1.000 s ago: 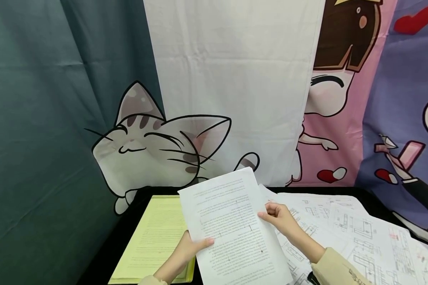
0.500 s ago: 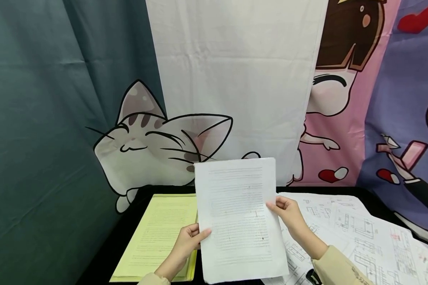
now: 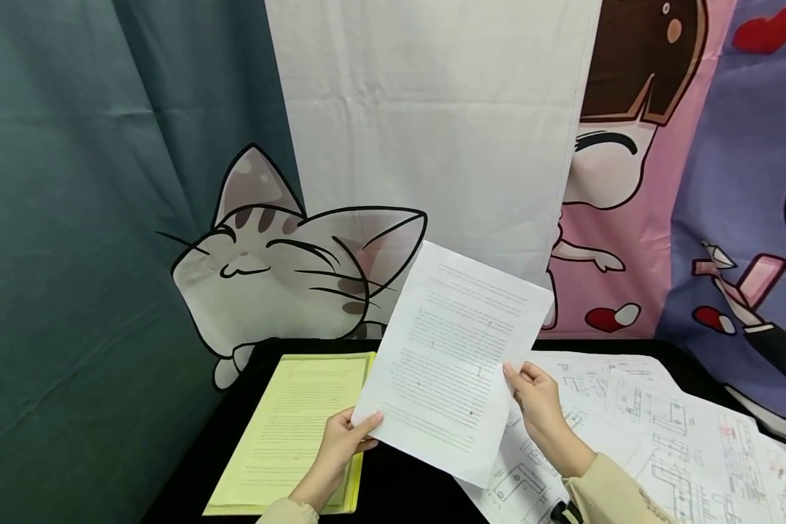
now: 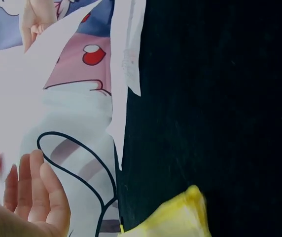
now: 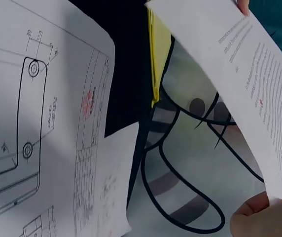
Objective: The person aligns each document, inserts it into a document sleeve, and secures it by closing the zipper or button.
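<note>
A white printed sheet (image 3: 458, 349) is held up above the table, tilted so that its top leans right. My left hand (image 3: 342, 444) pinches its lower left edge, thumb in front and fingers behind. On the right edge, my right hand (image 3: 538, 400) pinches it the same way. In the left wrist view the left hand (image 4: 30, 197) shows beside the pale sheet. The right wrist view has the right hand (image 5: 264, 217) gripping the sheet's edge, with printed lines on the sheet (image 5: 269, 94). Whether it is one sheet or several, I cannot tell.
A stack of yellow printed paper (image 3: 295, 429) lies on the black tabletop (image 3: 406, 487) at left. Spread sheets with technical drawings (image 3: 668, 429) cover the right side. A curtain with cartoon figures (image 3: 432, 131) hangs behind the table.
The white sheet has gone from leaning left, through upright, to leaning right, and sits higher. The right hand has shifted right with it; both hands keep their hold.
</note>
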`<state>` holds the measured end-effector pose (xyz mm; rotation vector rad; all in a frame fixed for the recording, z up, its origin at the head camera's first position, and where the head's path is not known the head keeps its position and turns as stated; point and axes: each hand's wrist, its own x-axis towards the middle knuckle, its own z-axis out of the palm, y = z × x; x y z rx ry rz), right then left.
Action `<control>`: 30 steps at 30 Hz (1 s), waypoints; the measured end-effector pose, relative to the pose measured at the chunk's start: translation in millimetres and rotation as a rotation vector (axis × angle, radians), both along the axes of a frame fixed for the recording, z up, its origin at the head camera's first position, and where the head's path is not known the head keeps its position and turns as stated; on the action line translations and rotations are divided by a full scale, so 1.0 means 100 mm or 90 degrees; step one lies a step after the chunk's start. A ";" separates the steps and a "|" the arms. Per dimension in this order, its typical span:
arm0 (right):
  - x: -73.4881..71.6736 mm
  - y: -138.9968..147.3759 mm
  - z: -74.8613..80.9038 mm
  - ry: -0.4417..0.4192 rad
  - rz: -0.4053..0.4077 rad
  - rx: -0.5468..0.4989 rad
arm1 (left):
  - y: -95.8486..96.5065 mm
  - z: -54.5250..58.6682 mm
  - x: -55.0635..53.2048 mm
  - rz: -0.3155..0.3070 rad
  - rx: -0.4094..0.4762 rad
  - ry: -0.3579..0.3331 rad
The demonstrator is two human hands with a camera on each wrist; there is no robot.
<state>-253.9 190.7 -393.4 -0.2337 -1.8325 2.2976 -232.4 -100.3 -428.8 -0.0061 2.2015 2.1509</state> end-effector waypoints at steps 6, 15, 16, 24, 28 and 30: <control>0.03 -0.07 0.01 -0.013 0.016 -0.055 | 0.05 -0.02 -0.06 0.041 0.071 -0.025; 0.05 -0.10 -0.02 -0.025 0.018 -0.085 | 0.16 0.02 -0.03 0.057 0.187 -0.035; 0.05 -0.11 -0.01 -0.025 0.019 -0.083 | 0.18 0.03 -0.03 0.055 0.195 -0.032; 0.05 -0.14 0.02 -0.014 0.029 -0.077 | 0.25 0.03 -0.03 0.066 0.175 -0.002; 0.06 -0.14 -0.05 -0.004 0.019 -0.067 | 0.24 0.00 -0.02 0.084 0.141 0.014; 0.06 -0.14 -0.07 0.005 0.007 -0.066 | 0.22 -0.01 -0.02 0.093 0.128 0.027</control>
